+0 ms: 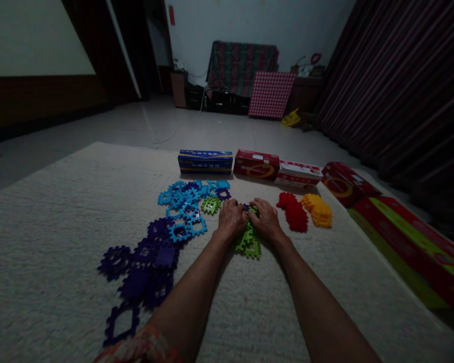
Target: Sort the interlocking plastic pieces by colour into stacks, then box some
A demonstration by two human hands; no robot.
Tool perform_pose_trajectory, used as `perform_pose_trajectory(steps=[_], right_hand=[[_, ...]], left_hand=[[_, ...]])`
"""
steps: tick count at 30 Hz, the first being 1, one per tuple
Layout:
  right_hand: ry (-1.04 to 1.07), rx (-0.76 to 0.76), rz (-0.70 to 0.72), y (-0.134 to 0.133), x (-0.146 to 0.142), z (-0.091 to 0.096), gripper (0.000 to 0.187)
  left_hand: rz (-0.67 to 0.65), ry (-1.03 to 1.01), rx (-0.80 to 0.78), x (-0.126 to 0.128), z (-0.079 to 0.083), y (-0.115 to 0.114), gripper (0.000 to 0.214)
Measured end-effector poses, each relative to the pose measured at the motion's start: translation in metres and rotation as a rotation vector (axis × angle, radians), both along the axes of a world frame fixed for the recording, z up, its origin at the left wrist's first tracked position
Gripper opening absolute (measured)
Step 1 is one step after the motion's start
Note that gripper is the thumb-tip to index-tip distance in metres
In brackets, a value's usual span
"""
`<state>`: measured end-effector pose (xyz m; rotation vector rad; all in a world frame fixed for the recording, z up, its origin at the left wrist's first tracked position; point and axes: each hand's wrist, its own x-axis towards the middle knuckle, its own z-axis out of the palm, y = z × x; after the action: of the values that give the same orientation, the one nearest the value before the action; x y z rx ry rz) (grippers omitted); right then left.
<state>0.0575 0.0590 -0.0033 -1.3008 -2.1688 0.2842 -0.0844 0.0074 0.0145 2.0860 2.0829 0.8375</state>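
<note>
Both arms reach forward over a cream carpet (pixel 60 252). My left hand (pixel 231 218) and my right hand (pixel 264 218) sit side by side, fingers curled down on a stack of green toothed plastic tiles (pixel 248 243) with a dark purple piece between them. Light blue tiles (pixel 185 206) lie just left of my left hand, with one loose green tile (pixel 211 205). Dark purple tiles (pixel 147 262) spread toward the near left. A red pile (pixel 293 212) and a yellow pile (pixel 318 209) lie right of my right hand.
A blue box (pixel 205 161), two red boxes (pixel 256 164) (pixel 299 174) and another red box (pixel 344 182) line the carpet's far edge. A long red and green box (pixel 412 247) lies along the right. A dark striped curtain (pixel 401 85) hangs at right; furniture stands at the back wall.
</note>
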Motion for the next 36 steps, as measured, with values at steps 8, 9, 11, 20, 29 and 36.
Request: perform_pose_trajectory(steps=[8,9,11,20,29,36], right_hand=[[0.150,0.062,0.054,0.006,0.002,-0.006,0.028],[0.165,0.065,0.064,0.007,0.002,-0.006,0.027],[0.184,0.066,0.082,0.007,0.003,-0.006,0.027],[0.208,0.034,0.169,0.004,0.004,0.002,0.027],[0.199,0.019,0.150,0.004,0.004,0.002,0.025],[0.201,0.017,0.119,0.004,0.002,-0.001,0.028]], left_hand=[[-0.009,-0.306,0.104,-0.003,0.008,0.009,0.031],[0.008,-0.351,0.103,-0.004,0.010,0.010,0.031],[0.044,-0.446,0.103,-0.006,0.013,0.011,0.031],[0.109,-0.902,0.076,-0.017,0.012,0.019,0.033],[0.402,-0.989,0.316,-0.054,0.016,0.023,0.029],[0.722,-0.765,0.512,-0.092,0.021,0.013,0.027]])
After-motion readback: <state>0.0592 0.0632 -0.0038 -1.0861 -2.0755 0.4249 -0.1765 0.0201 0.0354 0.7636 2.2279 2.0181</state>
